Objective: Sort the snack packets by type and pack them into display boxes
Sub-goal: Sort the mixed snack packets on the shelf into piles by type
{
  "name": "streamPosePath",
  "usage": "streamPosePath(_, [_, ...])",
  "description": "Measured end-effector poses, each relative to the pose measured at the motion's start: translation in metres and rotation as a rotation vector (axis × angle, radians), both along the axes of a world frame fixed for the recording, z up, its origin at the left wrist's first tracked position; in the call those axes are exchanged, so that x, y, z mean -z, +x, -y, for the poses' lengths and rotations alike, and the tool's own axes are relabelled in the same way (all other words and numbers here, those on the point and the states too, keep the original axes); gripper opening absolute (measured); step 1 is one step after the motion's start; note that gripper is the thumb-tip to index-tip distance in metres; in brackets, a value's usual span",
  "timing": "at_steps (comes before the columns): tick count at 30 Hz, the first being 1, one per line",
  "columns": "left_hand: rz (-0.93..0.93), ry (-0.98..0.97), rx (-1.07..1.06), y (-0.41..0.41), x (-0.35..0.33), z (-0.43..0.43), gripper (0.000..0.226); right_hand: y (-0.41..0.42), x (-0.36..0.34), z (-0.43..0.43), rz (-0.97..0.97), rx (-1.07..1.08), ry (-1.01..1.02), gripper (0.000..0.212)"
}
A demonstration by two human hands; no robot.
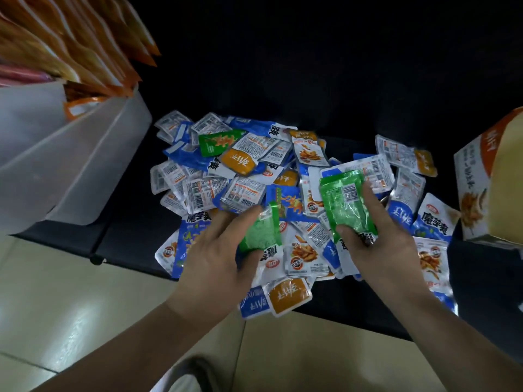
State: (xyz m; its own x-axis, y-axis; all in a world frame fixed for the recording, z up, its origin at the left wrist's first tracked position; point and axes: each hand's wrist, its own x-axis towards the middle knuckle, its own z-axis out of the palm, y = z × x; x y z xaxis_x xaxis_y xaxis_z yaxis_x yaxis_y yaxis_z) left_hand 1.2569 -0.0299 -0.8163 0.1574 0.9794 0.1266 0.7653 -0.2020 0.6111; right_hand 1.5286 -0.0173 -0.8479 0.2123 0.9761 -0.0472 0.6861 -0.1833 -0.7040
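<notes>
Left hand (215, 250) pinches the left green packet (259, 232), right hand (379, 244) the right green packet (348, 207), thumbs against fingers; light, floppy, slick film, likely best gripped at sealed edges.

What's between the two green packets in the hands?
Head view: between the left green packet and right green packet lie a blue packet and, below, a white orange-printed packet.

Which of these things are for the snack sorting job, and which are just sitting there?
For the job:
left hand holding the first green packet
right hand holding the second green packet
mixed packet pile
display box

Probably just lying about:
translucent bin
tall orange bags standing in it
</notes>
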Motion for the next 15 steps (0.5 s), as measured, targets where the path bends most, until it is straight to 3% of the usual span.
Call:
streamPosePath(2, [0.211, -0.036, 0.015, 0.006, -0.016, -0.001, 0.067, 0.002, -0.001, -0.004, 0.002, 0.002, -0.009, 0.082])
streamPosePath(6, [0.458, -0.231, -0.001, 0.020, -0.034, -0.030, 0.087, 0.003, -0.007, -0.009, 0.052, 0.012, -0.083, 0.081])
streamPosePath(9, [0.300, -0.288, -0.058, 0.026, -0.015, -0.064, 0.074, 0.005, -0.011, -0.011, 0.087, 0.017, -0.112, 0.080])
streamPosePath(11, [0.132, -0.246, -0.065, 0.027, 0.000, -0.081, 0.055, 0.005, -0.012, -0.012, 0.086, 0.020, -0.126, 0.080])
streamPosePath(13, [0.080, -0.223, -0.098, 0.030, 0.008, -0.087, 0.037, 0.005, -0.010, -0.013, 0.095, 0.022, -0.121, 0.081])
streamPosePath(15, [0.085, -0.218, -0.127, 0.034, 0.010, -0.088, 0.042, 0.004, -0.009, -0.011, 0.103, 0.019, -0.088, 0.081])
